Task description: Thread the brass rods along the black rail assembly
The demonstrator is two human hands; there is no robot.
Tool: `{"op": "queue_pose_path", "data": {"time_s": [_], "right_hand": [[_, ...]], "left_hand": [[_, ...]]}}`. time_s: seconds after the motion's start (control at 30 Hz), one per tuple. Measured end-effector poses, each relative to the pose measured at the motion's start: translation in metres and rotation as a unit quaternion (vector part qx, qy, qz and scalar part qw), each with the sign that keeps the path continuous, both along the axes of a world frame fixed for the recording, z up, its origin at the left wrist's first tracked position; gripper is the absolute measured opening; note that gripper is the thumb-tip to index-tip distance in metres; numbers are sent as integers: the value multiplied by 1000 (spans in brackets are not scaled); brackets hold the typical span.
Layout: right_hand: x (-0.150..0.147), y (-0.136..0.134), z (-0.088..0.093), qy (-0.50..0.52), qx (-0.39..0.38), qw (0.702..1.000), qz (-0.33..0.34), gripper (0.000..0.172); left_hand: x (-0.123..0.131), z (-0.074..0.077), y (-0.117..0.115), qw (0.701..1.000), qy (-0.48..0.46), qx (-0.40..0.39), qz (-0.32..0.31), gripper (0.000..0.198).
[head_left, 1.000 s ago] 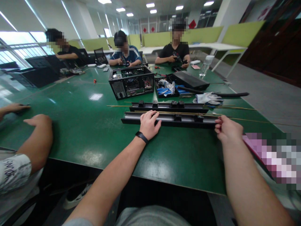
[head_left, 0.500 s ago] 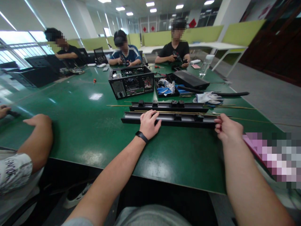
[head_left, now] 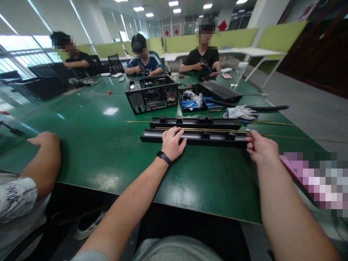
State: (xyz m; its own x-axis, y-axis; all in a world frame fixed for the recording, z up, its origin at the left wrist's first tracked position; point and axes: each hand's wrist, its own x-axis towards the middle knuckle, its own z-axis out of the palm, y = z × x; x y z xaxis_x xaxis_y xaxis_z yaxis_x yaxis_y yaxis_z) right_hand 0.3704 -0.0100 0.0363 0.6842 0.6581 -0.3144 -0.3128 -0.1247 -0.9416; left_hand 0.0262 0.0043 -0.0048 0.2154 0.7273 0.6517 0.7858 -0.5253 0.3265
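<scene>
A long black rail (head_left: 209,139) lies across the green table (head_left: 89,145) in front of me, with thin brass rods (head_left: 274,136) running along it. My left hand (head_left: 172,143), with a black band on the wrist, rests on the rail near its middle, fingers curled over its top edge. My right hand (head_left: 259,146) grips the rail's right end, fingers closed. A second black rail (head_left: 194,122) with small clips lies just behind the first.
An open computer case (head_left: 150,93) stands beyond the rails, with a black tray of blue and white gloves (head_left: 191,100) and a black lid (head_left: 220,91) to its right. White gloves (head_left: 240,113) lie nearby. A neighbour's arm (head_left: 45,159) rests at left. Three people sit at the far side.
My right hand has shifted slightly left and up along the rail's right end. The neighbour's far hand at the left edge has moved out of view.
</scene>
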Motion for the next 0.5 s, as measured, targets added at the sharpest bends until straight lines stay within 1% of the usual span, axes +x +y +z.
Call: {"op": "queue_pose_path", "data": {"time_s": [0.07,0.27,0.5], "right_hand": [[0,0,0,-4,8,1000,3,17],[3,2,1,-7,12,999,-39,18],[4,3,1,-9,11,999,-43,18]], "left_hand": [[0,0,1,1000,-1,0,0,35],[0,0,1,1000,-4,8,-2,35],[1,2,1,1000,-1,0,5,35]]}}
